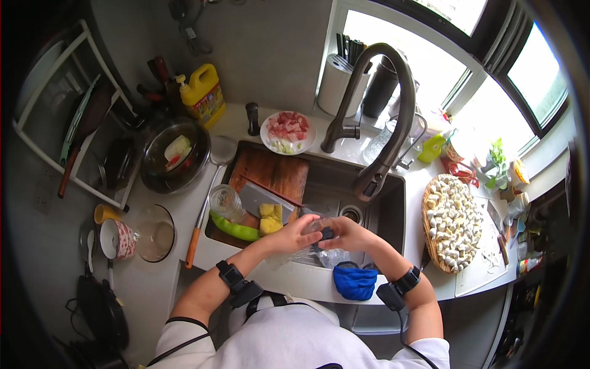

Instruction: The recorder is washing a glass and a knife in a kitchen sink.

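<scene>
Over the front of the sink [378,217], my left hand [295,234] and my right hand [348,234] meet around a clear plastic item with a dark part [327,233]. My fingers cover much of it, so its exact kind is unclear. Crumpled clear plastic [334,258] lies below my hands. Left of them are a yellow sponge [270,220], a long green vegetable [234,228] and a tilted glass jar [225,201]. A wide metal blade [258,197] rests on the wooden cutting board [276,170] in the sink.
A dark faucet [405,92] arches over the sink. Behind it stands a plate of cut meat [289,128]. A basket of small pale food pieces [454,221] sits to the right. A blue cloth [355,281] hangs at the front edge. Left are a long-handled spatula [207,198] and a bowl [152,173].
</scene>
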The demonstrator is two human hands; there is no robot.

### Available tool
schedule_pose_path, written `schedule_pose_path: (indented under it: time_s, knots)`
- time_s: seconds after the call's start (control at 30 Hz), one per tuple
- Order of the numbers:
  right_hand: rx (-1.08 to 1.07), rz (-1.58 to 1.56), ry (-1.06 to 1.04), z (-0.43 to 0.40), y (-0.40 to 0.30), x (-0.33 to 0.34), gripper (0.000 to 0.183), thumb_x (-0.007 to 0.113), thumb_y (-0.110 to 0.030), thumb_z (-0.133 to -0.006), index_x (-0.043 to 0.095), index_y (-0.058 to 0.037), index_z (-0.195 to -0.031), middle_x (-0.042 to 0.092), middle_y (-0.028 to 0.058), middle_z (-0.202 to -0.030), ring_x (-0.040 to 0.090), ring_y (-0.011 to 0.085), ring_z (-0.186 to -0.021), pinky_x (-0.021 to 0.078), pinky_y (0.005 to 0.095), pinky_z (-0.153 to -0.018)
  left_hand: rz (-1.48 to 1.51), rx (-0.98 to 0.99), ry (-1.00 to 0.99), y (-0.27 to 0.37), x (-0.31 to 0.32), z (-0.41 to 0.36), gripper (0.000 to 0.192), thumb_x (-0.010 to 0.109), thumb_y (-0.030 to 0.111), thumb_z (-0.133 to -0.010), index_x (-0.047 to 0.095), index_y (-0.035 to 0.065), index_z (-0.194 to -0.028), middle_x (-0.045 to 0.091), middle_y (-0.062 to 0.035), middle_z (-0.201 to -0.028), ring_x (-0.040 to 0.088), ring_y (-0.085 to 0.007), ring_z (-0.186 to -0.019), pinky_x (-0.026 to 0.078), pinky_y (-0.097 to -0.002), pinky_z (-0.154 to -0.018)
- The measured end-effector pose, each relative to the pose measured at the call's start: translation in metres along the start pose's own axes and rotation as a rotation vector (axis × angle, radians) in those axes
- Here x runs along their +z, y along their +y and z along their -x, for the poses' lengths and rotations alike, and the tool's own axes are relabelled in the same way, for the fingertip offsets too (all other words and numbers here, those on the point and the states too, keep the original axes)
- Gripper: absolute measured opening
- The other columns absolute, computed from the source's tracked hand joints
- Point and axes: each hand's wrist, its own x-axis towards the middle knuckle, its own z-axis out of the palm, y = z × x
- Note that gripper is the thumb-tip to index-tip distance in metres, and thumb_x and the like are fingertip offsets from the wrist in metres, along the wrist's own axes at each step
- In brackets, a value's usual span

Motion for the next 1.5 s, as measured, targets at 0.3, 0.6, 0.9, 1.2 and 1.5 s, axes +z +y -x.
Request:
schedule_pose_path:
  time_s: [0.3, 0.6, 0.9, 1.2, 1.5]
  knots:
    - [0.06, -0.085, 0.555, 0.001, 0.032, 0.008, 0.029, 0.071, -0.012, -0.081, 0.06, 0.0003, -0.105, 0.06, 0.0013, -0.086, 0.052, 0.0059, -0.073, 0.0439, 0.0219, -0.066, 0.067, 0.309, 0.873, -0.05, -0.029, -0.007, 0.049, 0.063, 0.036, -0.087, 0.044, 0.0084, -0.123, 0.056, -0.0102, -0.11, 0.057, -0.0199, -0.099, 0.049, -0.0337, -0.079]
    - [-0.129, -0.248, 0.668, -0.03, 0.038, 0.057, 0.035, 0.065, -0.003, -0.083, 0.054, 0.0027, -0.116, 0.059, 0.0066, -0.107, 0.056, 0.0126, -0.096, 0.0463, 0.0257, -0.082, 1.507, 0.046, 0.495, -0.024, 0.028, -0.04, 0.038, 0.068, 0.035, -0.079, 0.051, 0.0094, -0.102, 0.057, -0.0075, -0.096, 0.058, -0.0205, -0.088, 0.051, -0.0367, -0.077]
    - [-0.132, -1.407, 0.377, -0.026, 0.016, 0.063, 0.041, 0.052, -0.001, -0.087, 0.045, 0.0023, -0.127, 0.054, 0.014, -0.122, 0.055, 0.024, -0.112, 0.0446, 0.0333, -0.1, 1.445, 0.096, 0.477, -0.029, 0.024, -0.031, 0.03, 0.061, 0.032, -0.081, 0.057, 0.0052, -0.093, 0.062, -0.0071, -0.09, 0.061, -0.0201, -0.086, 0.05, -0.0338, -0.082]
    - [-0.293, 0.475, 0.689, -0.016, 0.007, 0.083, 0.035, 0.064, -0.007, -0.078, 0.059, -0.0091, -0.113, 0.062, 0.0085, -0.114, 0.06, 0.0279, -0.101, 0.0483, 0.0363, -0.086, 1.388, -0.008, 0.458, -0.017, 0.011, -0.029, 0.032, 0.058, 0.036, -0.082, 0.057, 0.0043, -0.088, 0.061, -0.0086, -0.083, 0.061, -0.0231, -0.079, 0.05, -0.0347, -0.073]
    - [-0.218, 1.174, 0.463, 0.0, 0.02, 0.067, 0.039, 0.068, -0.013, -0.073, 0.06, -0.0051, -0.11, 0.063, 0.0093, -0.108, 0.06, 0.0254, -0.103, 0.0475, 0.0359, -0.088, 1.446, -0.101, 0.38, -0.031, 0.018, -0.032, 0.031, 0.057, 0.036, -0.083, 0.058, 0.0054, -0.086, 0.062, -0.0065, -0.078, 0.061, -0.0236, -0.077, 0.052, -0.0333, -0.071]
